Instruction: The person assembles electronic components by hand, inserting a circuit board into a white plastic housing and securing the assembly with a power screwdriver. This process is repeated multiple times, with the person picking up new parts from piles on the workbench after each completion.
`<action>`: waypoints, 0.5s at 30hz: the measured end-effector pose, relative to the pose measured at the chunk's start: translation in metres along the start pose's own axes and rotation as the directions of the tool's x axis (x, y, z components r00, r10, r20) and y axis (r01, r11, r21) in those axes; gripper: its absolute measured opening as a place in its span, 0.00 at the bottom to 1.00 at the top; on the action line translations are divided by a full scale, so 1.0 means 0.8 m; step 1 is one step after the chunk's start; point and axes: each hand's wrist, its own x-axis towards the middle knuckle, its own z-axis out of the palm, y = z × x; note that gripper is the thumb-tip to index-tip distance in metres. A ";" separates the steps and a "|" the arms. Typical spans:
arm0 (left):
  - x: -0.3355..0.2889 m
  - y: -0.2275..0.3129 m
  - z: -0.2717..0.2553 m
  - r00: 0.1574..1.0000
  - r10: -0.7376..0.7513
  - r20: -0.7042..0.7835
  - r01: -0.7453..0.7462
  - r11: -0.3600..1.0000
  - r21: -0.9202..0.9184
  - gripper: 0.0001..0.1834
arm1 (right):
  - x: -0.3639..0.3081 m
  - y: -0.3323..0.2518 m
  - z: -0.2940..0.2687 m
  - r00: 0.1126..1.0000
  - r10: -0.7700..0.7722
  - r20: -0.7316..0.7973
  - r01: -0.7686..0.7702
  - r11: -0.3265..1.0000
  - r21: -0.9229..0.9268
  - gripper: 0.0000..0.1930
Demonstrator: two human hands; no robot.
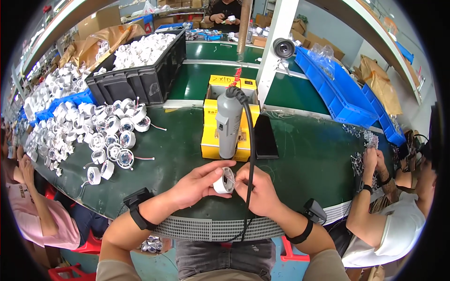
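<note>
Between my hands, just above the green bench, is a white round plastic housing [222, 185], tilted with its open side toward the right. My left hand [197, 186] grips it from the left, thumb on top and fingers around its wall. The fingers of my right hand [258, 191] are pinched together at its open side, where a thin pale wire shows. What exactly they hold is hidden. A grey electric screwdriver [228, 127] hangs upright beyond my hands, its black cable [251, 154] looping down in front of my right hand. Behind the tool stands a yellow box-shaped device [211, 126].
White housings with circuit boards and wires [112, 136] are heaped at left. A black crate [136, 82] of white parts stands behind them. Beside the yellow device lies a black flat object [266, 138]. Blue trays [337, 93] stand at right. Co-workers sit on both sides; another is across.
</note>
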 end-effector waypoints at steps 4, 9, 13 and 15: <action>0.000 -0.010 -0.003 0.999 0.031 -0.035 -0.032 0.998 -0.050 0.22 | -0.001 -0.010 -0.005 0.996 0.050 -0.076 -0.053 0.998 -0.037 0.10; -0.006 -0.004 0.006 0.985 0.146 -0.088 -0.157 0.980 -0.126 0.22 | 0.001 -0.014 -0.027 0.968 -0.249 -0.041 0.228 0.933 -0.280 0.14; -0.007 -0.009 0.006 0.981 0.190 -0.045 -0.193 0.976 -0.102 0.22 | 0.006 -0.019 -0.032 0.959 -0.280 -0.053 0.263 0.941 -0.211 0.08; -0.006 -0.011 0.008 0.978 0.209 0.007 -0.206 0.969 -0.135 0.23 | -0.004 -0.013 -0.025 0.979 0.202 0.017 -0.202 0.961 0.188 0.08</action>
